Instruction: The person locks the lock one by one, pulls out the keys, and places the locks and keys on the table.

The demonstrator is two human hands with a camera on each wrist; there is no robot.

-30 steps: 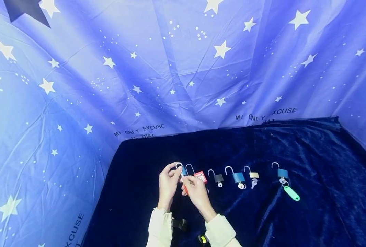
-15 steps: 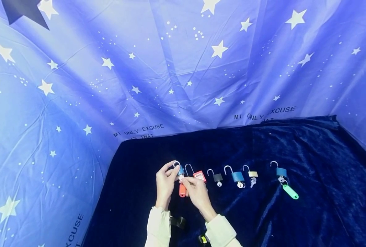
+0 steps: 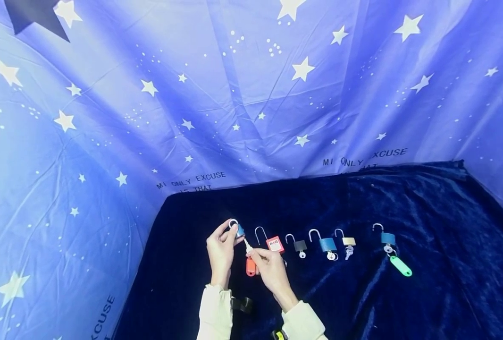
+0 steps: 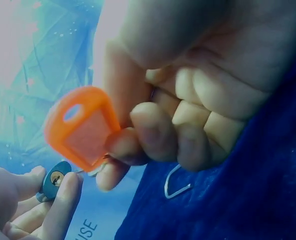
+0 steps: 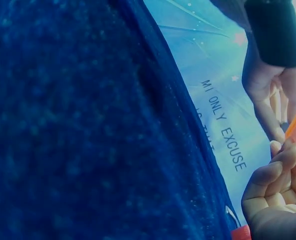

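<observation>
My left hand (image 3: 220,250) pinches a small blue padlock (image 3: 240,231) with its shackle up. The padlock's keyhole faces the camera in the left wrist view. My right hand (image 3: 272,270) pinches a silver key (image 3: 248,246) between thumb and finger, just below and to the right of the padlock. An orange key tag (image 4: 85,131) hangs from this key, beside the right fingers. Close behind the right hand lies a red padlock (image 3: 275,244) with a tall open shackle, on dark blue velvet cloth (image 3: 319,203).
In a row to the right lie a black padlock (image 3: 300,245), a blue padlock (image 3: 328,244), a brass-coloured padlock (image 3: 348,241) and another blue padlock (image 3: 388,238) with a green tag (image 3: 401,266). All have open shackles and keys. A starry curtain (image 3: 251,94) stands behind.
The left hand has moved left with the blue padlock, away from the right hand. The key has come out of the padlock's bottom, and the orange tag now hangs in full view.
</observation>
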